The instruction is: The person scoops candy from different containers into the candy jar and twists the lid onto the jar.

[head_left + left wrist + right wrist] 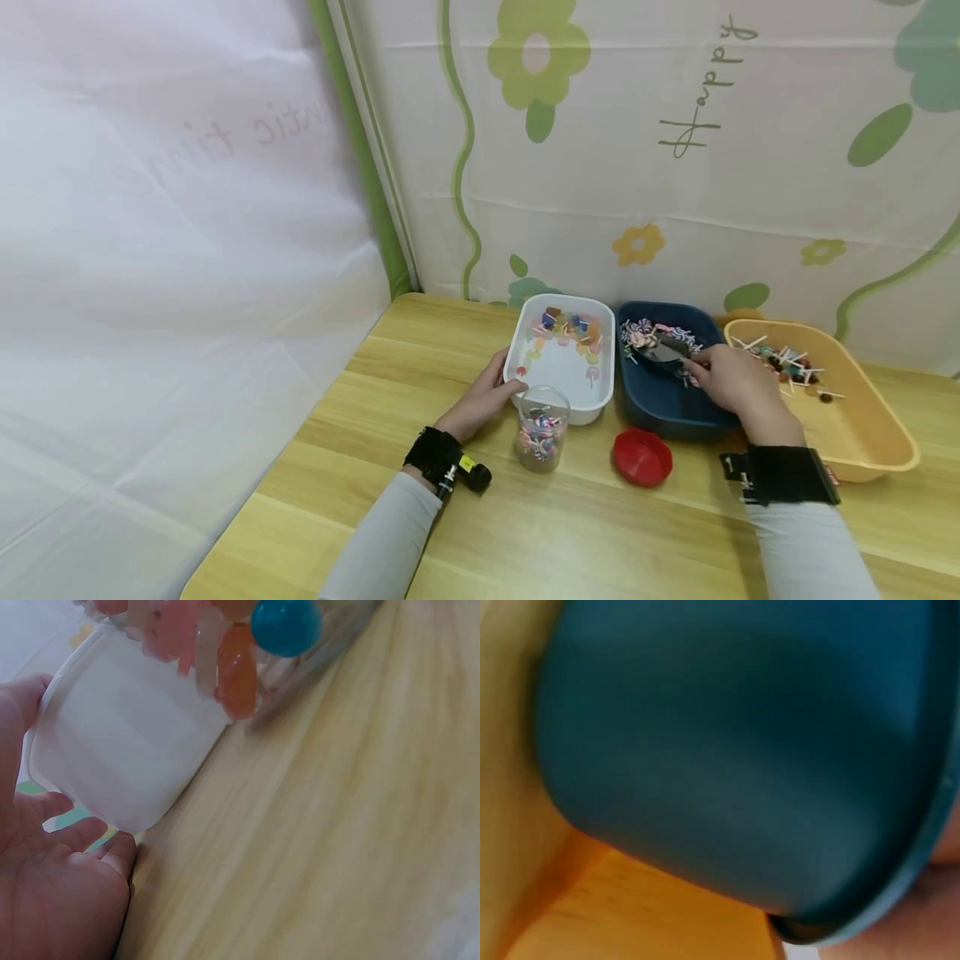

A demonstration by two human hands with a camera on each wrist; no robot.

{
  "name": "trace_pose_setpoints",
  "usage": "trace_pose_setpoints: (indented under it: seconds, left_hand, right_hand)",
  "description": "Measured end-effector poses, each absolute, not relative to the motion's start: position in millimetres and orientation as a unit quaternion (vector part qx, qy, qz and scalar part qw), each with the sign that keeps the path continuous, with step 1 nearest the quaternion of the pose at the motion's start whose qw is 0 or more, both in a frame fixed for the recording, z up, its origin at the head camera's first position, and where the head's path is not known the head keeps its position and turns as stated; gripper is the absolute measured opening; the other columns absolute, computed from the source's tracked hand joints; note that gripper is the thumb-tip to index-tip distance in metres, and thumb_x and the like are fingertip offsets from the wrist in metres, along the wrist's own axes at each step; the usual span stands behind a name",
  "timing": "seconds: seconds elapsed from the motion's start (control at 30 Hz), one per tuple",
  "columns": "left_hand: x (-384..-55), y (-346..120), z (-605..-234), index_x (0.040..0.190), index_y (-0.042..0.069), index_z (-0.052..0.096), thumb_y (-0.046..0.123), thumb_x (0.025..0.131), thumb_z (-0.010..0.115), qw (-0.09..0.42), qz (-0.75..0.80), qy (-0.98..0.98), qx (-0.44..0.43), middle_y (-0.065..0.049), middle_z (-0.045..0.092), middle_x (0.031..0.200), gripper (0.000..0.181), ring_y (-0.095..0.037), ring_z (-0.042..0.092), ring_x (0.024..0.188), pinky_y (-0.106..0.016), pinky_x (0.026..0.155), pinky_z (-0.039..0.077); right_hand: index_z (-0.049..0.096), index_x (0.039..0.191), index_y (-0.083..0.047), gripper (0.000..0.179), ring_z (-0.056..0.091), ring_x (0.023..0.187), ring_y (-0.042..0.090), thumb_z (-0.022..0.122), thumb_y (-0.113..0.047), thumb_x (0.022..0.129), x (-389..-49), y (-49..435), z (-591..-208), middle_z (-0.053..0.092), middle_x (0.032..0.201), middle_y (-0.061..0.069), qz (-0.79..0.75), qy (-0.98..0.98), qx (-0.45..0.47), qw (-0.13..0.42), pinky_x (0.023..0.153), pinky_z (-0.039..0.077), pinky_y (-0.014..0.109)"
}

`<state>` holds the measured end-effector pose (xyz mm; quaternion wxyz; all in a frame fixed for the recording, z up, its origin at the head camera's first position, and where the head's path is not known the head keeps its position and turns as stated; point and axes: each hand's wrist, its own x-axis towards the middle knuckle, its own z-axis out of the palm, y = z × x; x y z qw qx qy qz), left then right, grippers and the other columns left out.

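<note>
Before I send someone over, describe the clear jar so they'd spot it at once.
On the wooden table, a white bin, a navy bin and a yellow bin stand in a row. The clear jar stands in front of the white bin. Unlike the bins, it is see-through, showing multicoloured pieces inside.

A plain white rectangular plastic bin (564, 377), a dark blue rectangular plastic bin (663, 408) and a warm yellow rectangular plastic bin (836, 429) each keep one solid colour, as does the bright red round lid (642, 457). Small candies (643, 335) in the blue bin swirl white, pink and blue-violet. The yellowish wooden table (570, 542) shows streaked grain, and the white fabric backdrop (585, 179) bears green and orange-yellow flowers.
</note>
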<state>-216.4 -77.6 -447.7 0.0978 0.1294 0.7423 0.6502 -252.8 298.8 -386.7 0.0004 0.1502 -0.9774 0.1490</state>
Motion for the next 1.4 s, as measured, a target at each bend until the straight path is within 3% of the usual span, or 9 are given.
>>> trace_pose_setpoints:
  seconds: [0.1, 0.57, 0.8, 1.2, 1.4]
  left_hand:
    - [-211, -76, -439, 0.15, 0.011, 0.014, 0.024, 0.091, 0.058, 0.095, 0.652, 0.741, 0.131, -0.013, 0.021, 0.151, 0.075, -0.02, 0.022, 0.135, -0.037, 0.109, 0.024]
    - [-209, -76, -437, 0.15, 0.011, 0.013, 0.023, 0.091, 0.058, 0.097, 0.652, 0.739, 0.139, -0.013, 0.021, 0.151, 0.075, -0.022, 0.022, 0.135, -0.037, 0.109, 0.024]
    - [-208, -76, -434, 0.15, 0.012, 0.013, 0.024, 0.091, 0.058, 0.095, 0.643, 0.749, 0.132, -0.012, 0.019, 0.152, 0.075, -0.02, 0.021, 0.135, -0.036, 0.109, 0.023]
    - [-207, -77, -437, 0.15, 0.013, 0.013, 0.027, 0.091, 0.058, 0.093, 0.644, 0.748, 0.129, -0.011, 0.021, 0.152, 0.075, -0.019, 0.023, 0.134, -0.035, 0.109, 0.025]
    - [-222, -78, -460, 0.15, 0.021, 0.015, 0.021, 0.093, 0.055, 0.086, 0.65, 0.744, 0.125, -0.004, 0.022, 0.152, 0.071, -0.013, 0.023, 0.133, -0.036, 0.109, 0.023]
  right_hand:
    - [0.069, 0.099, -0.003, 0.028, 0.05, 0.066, 0.023, 0.052, -0.025, 0.096, -256, 299, -390, 0.058, 0.075, 0.006, 0.156, -0.972, 0.175, 0.001, 0.056, 0.039, 0.037]
    - [0.066, 0.092, -0.004, 0.025, 0.047, 0.065, 0.017, 0.049, -0.021, 0.098, -255, 318, -390, 0.058, 0.075, 0.006, 0.233, -0.934, 0.269, 0.011, 0.058, 0.041, 0.035]
    - [0.067, 0.098, -0.003, 0.022, 0.052, 0.074, 0.021, 0.053, -0.02, 0.096, -253, 325, -388, 0.063, 0.086, 0.009, 0.249, -0.93, 0.267, 0.043, 0.066, 0.046, 0.041]
    - [0.06, 0.103, 0.001, 0.02, 0.051, 0.069, 0.02, 0.054, -0.017, 0.095, -261, 306, -399, 0.06, 0.082, 0.006, 0.197, -0.948, 0.251, 0.019, 0.061, 0.043, 0.038]
    - [0.059, 0.101, 0.0, 0.018, 0.048, 0.066, 0.019, 0.05, -0.015, 0.097, -260, 309, -400, 0.057, 0.079, 0.006, 0.236, -0.937, 0.259, 0.015, 0.057, 0.04, 0.035]
